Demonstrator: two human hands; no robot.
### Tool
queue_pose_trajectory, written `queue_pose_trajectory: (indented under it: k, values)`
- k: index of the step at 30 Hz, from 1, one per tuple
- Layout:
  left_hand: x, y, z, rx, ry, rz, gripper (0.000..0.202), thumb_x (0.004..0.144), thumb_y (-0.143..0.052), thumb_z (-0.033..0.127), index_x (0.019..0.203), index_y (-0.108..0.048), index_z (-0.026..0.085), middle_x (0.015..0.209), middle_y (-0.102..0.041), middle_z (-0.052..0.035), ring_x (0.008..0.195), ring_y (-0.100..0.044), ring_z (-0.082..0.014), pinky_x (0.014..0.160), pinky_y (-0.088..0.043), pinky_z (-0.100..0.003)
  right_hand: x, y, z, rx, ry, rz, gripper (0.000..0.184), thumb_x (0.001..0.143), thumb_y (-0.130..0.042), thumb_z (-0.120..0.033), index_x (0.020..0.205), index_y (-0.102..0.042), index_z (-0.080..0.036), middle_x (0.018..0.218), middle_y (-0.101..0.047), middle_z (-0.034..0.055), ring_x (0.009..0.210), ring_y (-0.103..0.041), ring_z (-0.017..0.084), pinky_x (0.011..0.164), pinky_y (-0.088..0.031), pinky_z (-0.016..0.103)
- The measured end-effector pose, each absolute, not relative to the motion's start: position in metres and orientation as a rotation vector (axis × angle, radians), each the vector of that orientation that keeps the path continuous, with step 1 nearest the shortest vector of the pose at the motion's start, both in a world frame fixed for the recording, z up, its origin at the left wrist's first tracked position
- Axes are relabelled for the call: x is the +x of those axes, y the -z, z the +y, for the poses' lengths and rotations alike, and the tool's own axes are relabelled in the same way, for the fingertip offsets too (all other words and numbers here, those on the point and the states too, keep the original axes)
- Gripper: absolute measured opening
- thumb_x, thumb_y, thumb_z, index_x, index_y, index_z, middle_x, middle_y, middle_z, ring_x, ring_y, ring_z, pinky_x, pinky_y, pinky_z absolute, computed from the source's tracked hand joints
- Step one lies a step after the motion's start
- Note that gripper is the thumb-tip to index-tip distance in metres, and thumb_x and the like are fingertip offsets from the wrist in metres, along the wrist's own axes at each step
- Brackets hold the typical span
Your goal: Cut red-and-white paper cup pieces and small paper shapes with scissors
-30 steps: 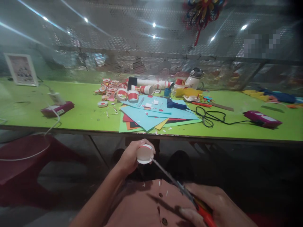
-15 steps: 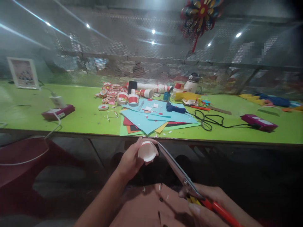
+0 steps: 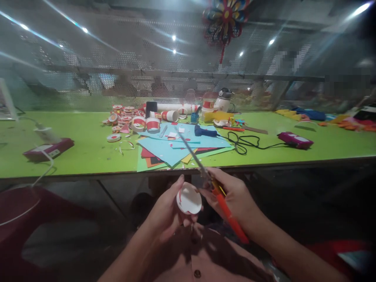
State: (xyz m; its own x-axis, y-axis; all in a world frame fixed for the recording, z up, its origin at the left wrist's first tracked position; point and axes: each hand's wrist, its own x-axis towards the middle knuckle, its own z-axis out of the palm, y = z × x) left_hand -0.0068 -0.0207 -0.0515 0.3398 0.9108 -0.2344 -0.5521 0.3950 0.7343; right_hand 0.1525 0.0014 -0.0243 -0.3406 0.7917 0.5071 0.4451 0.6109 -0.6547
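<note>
My left hand [image 3: 168, 207] is wrapped round a cut-down white paper cup [image 3: 189, 199] with bits of red along its rim. The cup sits in front of my body, just below the table edge, its round white inside turned up toward me. Close on its right, my right hand [image 3: 232, 194] grips scissors [image 3: 221, 203] with red-orange handles. Their long blades point up and away over the paper sheets, clear of the cup. Part of the handles is hidden by my fingers.
On the green table [image 3: 96, 160] lie light blue sheets [image 3: 160, 147] over coloured ones, with a dark blue glue gun [image 3: 205, 132] on top. Red-and-white cups [image 3: 152, 123] and a heap of cut cup pieces [image 3: 123, 114] stand behind. Purple power strips [image 3: 295, 140] lie at both sides.
My right hand has come up and left with the scissors, whose blades now point over the table. The cup has moved down slightly and turned its inside more toward me. The view has shifted right.
</note>
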Motion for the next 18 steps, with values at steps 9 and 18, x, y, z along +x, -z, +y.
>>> queue_pose_trajectory:
  k: [9, 18]
  values:
    - [0.0, 0.06, -0.019, 0.537, -1.026, 0.655, 0.037, 0.083, -0.054, 0.044, 0.076, -0.064, 0.009, 0.057, -0.063, -0.0045, 0.041, -0.056, -0.0107, 0.036, -0.041, -0.018, 0.141, 0.029, 0.001, -0.895, -0.621, -2.072, 0.047, 0.063, -0.061, 0.004, 0.105, -0.064, -0.018, 0.091, -0.068, 0.003, 0.078, -0.063, 0.017, 0.071, -0.048, 0.024]
    - [0.004, 0.06, -0.018, 0.457, -0.969, 0.672, 0.039, 0.088, -0.046, 0.04, 0.084, -0.065, 0.007, 0.056, -0.064, -0.006, 0.037, -0.055, -0.0101, 0.031, -0.037, -0.015, 0.145, 0.038, 0.004, -0.887, -0.626, -2.068, 0.046, 0.062, -0.059, 0.003, 0.103, -0.064, -0.016, 0.089, -0.067, 0.0026, 0.078, -0.061, 0.016, 0.071, -0.047, 0.024]
